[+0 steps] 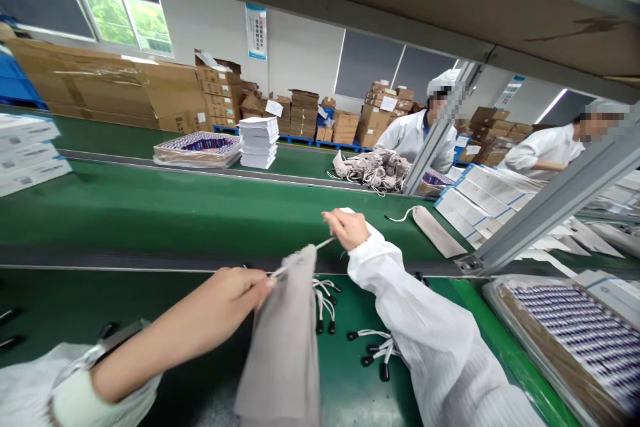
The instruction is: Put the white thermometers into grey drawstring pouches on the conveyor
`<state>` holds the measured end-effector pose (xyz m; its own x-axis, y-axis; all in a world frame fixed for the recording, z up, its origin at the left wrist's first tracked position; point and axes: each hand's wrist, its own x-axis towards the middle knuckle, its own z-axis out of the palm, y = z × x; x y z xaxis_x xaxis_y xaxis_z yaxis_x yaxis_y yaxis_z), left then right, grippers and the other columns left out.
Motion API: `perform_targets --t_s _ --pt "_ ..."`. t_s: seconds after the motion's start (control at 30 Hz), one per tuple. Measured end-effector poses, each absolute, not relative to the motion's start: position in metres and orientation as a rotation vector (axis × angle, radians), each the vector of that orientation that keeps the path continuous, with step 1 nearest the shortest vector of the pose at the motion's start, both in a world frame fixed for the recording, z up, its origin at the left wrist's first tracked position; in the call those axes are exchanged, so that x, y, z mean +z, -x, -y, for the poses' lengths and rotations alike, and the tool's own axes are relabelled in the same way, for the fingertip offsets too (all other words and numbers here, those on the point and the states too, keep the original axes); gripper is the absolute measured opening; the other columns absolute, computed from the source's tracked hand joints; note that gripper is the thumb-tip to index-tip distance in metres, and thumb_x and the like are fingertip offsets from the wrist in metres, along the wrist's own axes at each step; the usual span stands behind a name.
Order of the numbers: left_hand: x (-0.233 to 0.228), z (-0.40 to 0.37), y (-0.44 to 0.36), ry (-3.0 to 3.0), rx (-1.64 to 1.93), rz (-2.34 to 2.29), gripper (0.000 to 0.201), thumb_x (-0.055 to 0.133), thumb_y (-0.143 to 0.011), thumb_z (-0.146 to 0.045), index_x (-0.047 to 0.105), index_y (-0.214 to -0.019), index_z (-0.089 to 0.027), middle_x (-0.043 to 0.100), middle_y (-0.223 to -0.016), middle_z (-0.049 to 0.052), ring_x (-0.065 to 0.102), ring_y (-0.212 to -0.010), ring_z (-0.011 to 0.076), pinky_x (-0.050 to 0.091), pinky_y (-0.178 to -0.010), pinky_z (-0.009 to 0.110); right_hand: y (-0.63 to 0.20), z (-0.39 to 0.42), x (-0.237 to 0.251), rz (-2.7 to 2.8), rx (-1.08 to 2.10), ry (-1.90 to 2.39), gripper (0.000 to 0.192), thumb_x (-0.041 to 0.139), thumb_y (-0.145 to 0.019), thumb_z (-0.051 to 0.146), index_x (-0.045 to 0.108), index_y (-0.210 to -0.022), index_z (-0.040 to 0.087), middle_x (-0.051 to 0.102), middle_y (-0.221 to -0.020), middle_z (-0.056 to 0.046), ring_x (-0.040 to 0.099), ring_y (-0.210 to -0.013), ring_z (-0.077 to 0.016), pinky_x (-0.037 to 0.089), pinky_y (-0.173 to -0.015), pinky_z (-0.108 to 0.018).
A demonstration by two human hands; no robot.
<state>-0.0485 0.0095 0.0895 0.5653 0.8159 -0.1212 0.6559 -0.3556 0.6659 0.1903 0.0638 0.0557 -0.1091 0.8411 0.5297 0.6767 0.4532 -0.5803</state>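
Note:
A grey drawstring pouch (287, 347) hangs between my hands over the green work surface. My left hand (245, 290) is closed at its top left, pinching the white cord there. On the far side my right hand (347, 230) is closed on the other end of the cord, which runs taut from the pouch's gathered mouth. White cords with black toggle ends (326, 307) show just right of the pouch. More such cords (383, 350) lie beside my right forearm. Another grey pouch (437, 231) rests on the green belt beyond my right hand.
A tray of striped small items (580, 333) sits at right. White boxes (480, 207) lean near a metal post (440, 127). Across the belt are a pile of grey pouches (375, 169), a white stack (259, 141) and two co-workers (400, 133). A shelf (350, 7) overhangs.

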Motion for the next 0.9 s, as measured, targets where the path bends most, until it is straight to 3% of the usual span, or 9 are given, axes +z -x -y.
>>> perform_targets --t_s 0.1,0.17,0.23,0.33,0.43,0.57,0.7,0.9 --pt "0.097 0.002 0.046 -1.925 0.318 -0.976 0.041 0.030 -0.084 -0.047 0.039 -0.058 -0.017 0.028 -0.054 -0.006 0.027 -0.048 0.0077 0.024 -0.044 0.018 -0.212 -0.078 0.057 1.627 0.401 1.375 0.049 0.034 -0.078 0.055 0.055 -0.057 0.016 0.047 -0.044 0.001 0.042 -0.042 -0.0079 0.035 -0.049 -0.021" --pt "0.096 0.004 0.043 -1.831 0.405 -0.945 0.038 0.029 -0.085 -0.046 0.044 -0.065 -0.018 0.028 -0.053 -0.006 0.025 -0.047 0.0073 0.023 -0.043 0.017 -0.209 -0.077 0.055 1.612 0.843 1.350 0.052 0.029 -0.079 0.055 0.059 -0.070 0.013 0.049 -0.044 0.001 0.033 -0.035 -0.0052 0.027 -0.039 -0.019" --pt "0.091 0.002 0.038 -1.813 0.500 -0.931 0.033 0.029 -0.086 -0.044 0.049 -0.076 -0.019 0.034 -0.057 -0.006 0.031 -0.049 0.0076 0.027 -0.045 0.017 -0.193 -0.067 0.051 1.704 1.338 1.191 0.051 0.036 -0.076 0.055 0.060 -0.085 0.011 0.055 -0.052 0.001 0.026 -0.033 -0.0030 0.022 -0.035 -0.018" --pt "0.083 -0.003 0.034 -1.864 0.607 -0.912 0.031 0.027 -0.087 -0.040 0.050 -0.083 -0.020 0.042 -0.065 -0.003 0.042 -0.059 0.0097 0.036 -0.055 0.018 -0.156 -0.043 0.043 1.928 1.723 0.772 0.053 0.068 -0.053 0.043 0.056 -0.096 0.014 0.059 -0.078 0.000 0.045 -0.051 -0.0048 0.035 -0.048 -0.018" --pt "0.077 -0.002 0.033 -2.035 0.703 -0.914 0.027 0.028 -0.088 -0.037 0.050 -0.091 -0.022 0.050 -0.079 0.000 0.049 -0.077 0.0131 0.040 -0.070 0.021 -0.136 -0.030 0.046 1.999 1.601 0.668 0.055 0.077 -0.040 0.030 0.055 -0.089 0.018 0.056 -0.084 0.001 0.053 -0.073 -0.0113 0.042 -0.066 -0.023" --pt "0.063 0.010 0.030 -2.287 0.861 -1.052 0.026 0.034 -0.087 -0.033 0.043 -0.109 -0.025 0.045 -0.112 0.004 0.041 -0.106 0.0166 0.034 -0.090 0.026 -0.167 -0.050 0.065 1.471 1.012 1.005 0.048 0.067 -0.053 0.032 0.047 -0.094 0.020 0.053 -0.077 0.002 0.053 -0.070 -0.0131 0.044 -0.069 -0.028" --pt "0.035 0.025 0.022 -2.471 0.431 -1.007 0.031 0.035 -0.086 -0.037 0.044 -0.115 -0.032 0.045 -0.121 0.001 0.042 -0.110 0.0190 0.038 -0.090 0.029 -0.216 -0.082 0.067 1.136 0.377 1.392 0.054 0.063 -0.058 0.036 0.040 -0.105 0.020 0.056 -0.085 -0.002 0.055 -0.074 -0.0159 0.044 -0.072 -0.030" --pt "0.010 0.016 0.025 -2.658 0.210 -0.869 0.043 0.030 -0.088 -0.021 0.030 -0.124 -0.044 0.027 -0.138 -0.005 0.030 -0.122 0.0242 0.033 -0.093 0.041 -0.234 -0.094 0.032 1.500 0.332 1.641 0.071 0.055 -0.070 0.034 0.020 -0.131 0.025 0.057 -0.105 -0.005 0.058 -0.077 -0.0152 0.044 -0.072 -0.028"
